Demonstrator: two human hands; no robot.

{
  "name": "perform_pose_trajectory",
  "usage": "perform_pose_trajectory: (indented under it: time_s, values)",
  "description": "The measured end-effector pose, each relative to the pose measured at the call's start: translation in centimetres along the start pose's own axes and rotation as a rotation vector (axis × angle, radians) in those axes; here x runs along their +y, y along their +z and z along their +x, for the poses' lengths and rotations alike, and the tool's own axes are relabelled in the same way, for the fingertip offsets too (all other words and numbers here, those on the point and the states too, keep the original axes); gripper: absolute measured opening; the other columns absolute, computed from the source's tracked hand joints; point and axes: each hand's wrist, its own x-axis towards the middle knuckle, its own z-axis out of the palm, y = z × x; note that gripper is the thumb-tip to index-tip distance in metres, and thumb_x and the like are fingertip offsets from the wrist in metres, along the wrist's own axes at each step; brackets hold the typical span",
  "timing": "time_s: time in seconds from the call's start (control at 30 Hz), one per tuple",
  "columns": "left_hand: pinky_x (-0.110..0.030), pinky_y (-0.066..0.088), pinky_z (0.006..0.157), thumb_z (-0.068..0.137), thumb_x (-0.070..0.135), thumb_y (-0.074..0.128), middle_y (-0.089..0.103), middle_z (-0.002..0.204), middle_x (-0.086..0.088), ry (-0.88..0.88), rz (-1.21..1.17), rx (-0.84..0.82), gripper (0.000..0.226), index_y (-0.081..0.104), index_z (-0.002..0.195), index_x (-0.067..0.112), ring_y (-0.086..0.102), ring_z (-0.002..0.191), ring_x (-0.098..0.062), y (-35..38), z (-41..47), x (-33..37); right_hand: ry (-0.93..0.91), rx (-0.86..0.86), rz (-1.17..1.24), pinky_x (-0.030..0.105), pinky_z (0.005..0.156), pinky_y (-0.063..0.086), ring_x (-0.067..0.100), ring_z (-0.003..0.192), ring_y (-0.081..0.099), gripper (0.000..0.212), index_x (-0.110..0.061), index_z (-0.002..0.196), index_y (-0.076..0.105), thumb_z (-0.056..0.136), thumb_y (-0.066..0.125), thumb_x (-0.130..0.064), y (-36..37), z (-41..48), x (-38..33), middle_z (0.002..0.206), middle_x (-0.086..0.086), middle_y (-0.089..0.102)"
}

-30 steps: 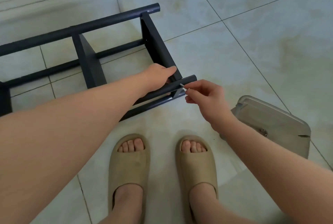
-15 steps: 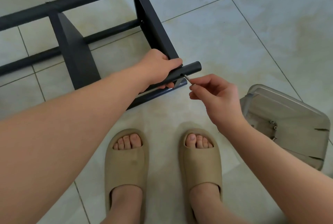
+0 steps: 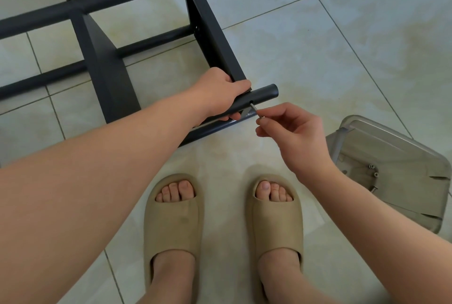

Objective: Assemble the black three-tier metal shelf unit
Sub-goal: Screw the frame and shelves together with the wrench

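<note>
Gripping black tube [image 3: 264, 94] near end: left hand [image 3: 220, 93]; right hand [image 3: 293, 137] pinches screw [image 3: 254, 109] at hole [image 3: 251, 102]; floor tiles [image 3: 342, 46] beyond.

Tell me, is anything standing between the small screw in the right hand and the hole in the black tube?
Nothing visible does. The screw, pinched by the right hand, points at the open hole in the tube; the left hand holds the tube beside the hole, not over it.
</note>
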Motion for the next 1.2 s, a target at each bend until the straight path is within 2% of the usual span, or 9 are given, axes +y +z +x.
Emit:
perform_pose_trajectory:
  time_s: [0.27, 0.43, 0.7, 0.83, 0.97, 1.07, 1.2]
  values:
    - [-0.022, 0.049, 0.046, 0.097, 0.031, 0.060, 0.069, 0.062, -0.011, -0.001, -0.008, 0.005, 0.036, 0.068, 0.094, -0.004, 0.066, 0.052, -0.020, 0.1, -0.1, 0.0, -0.021, 0.010, 0.015, 0.039, 0.080, 0.060, 0.014, 0.069, 0.069, 0.012, -0.003, 0.094, 0.072, 0.092, 0.065, 0.007, 0.0, 0.1, -0.3, 0.074, 0.003, 0.070]
    - [-0.022, 0.047, 0.044, 0.097, 0.032, 0.060, 0.068, 0.058, -0.009, 0.000, -0.006, 0.006, 0.035, 0.068, 0.092, -0.002, 0.063, 0.046, -0.017, 0.1, -0.1, 0.0, -0.037, -0.005, 0.026, 0.032, 0.077, 0.061, 0.014, 0.068, 0.068, 0.020, -0.009, 0.090, 0.072, 0.092, 0.064, 0.009, 0.2, 0.3, -0.4, 0.074, 0.001, 0.070]
    - [-0.025, 0.051, 0.049, 0.097, 0.034, 0.061, 0.069, 0.060, -0.009, -0.008, -0.029, -0.003, 0.034, 0.069, 0.091, 0.001, 0.069, 0.055, -0.020, 0.0, 0.1, -0.2, -0.001, 0.011, 0.011, 0.038, 0.080, 0.060, 0.016, 0.069, 0.068, 0.018, -0.008, 0.090, 0.072, 0.092, 0.064, 0.008, 0.0, 0.3, -0.2, 0.072, 0.000, 0.070]
    - [-0.025, 0.050, 0.049, 0.097, 0.034, 0.061, 0.069, 0.058, -0.008, -0.004, -0.024, -0.005, 0.033, 0.069, 0.087, 0.003, 0.068, 0.054, -0.019, 0.0, 0.0, -0.2, 0.008, 0.008, -0.014, 0.034, 0.080, 0.061, 0.015, 0.070, 0.069, 0.019, -0.012, 0.090, 0.072, 0.093, 0.065, 0.005, 0.4, 0.9, -0.4, 0.074, -0.001, 0.071]
    - [-0.027, 0.054, 0.049, 0.099, 0.035, 0.056, 0.072, 0.067, -0.012, -0.025, -0.051, 0.003, 0.037, 0.067, 0.097, -0.001, 0.071, 0.056, -0.023, 0.0, 0.1, -0.3, 0.033, 0.003, -0.049, 0.034, 0.081, 0.061, 0.014, 0.069, 0.069, 0.020, -0.014, 0.089, 0.072, 0.093, 0.064, 0.004, 1.0, 1.7, -0.6, 0.070, -0.003, 0.071]
    - [-0.028, 0.055, 0.051, 0.101, 0.035, 0.054, 0.072, 0.073, -0.016, -0.022, -0.060, 0.008, 0.040, 0.066, 0.102, -0.003, 0.071, 0.058, -0.025, 0.1, 0.2, -0.4, 0.040, -0.008, -0.022, 0.033, 0.078, 0.062, 0.016, 0.069, 0.068, 0.018, -0.010, 0.091, 0.072, 0.093, 0.063, 0.006, 1.2, 1.9, -0.7, 0.071, 0.005, 0.070]
    - [-0.028, 0.055, 0.051, 0.101, 0.035, 0.053, 0.070, 0.071, -0.016, -0.015, -0.036, 0.013, 0.046, 0.065, 0.109, -0.009, 0.070, 0.054, -0.023, 0.1, 0.2, -0.3, 0.151, 0.015, 0.136, 0.029, 0.076, 0.060, 0.020, 0.069, 0.068, 0.014, -0.004, 0.093, 0.071, 0.093, 0.063, 0.007, 1.2, 1.7, -0.8, 0.074, 0.010, 0.070]
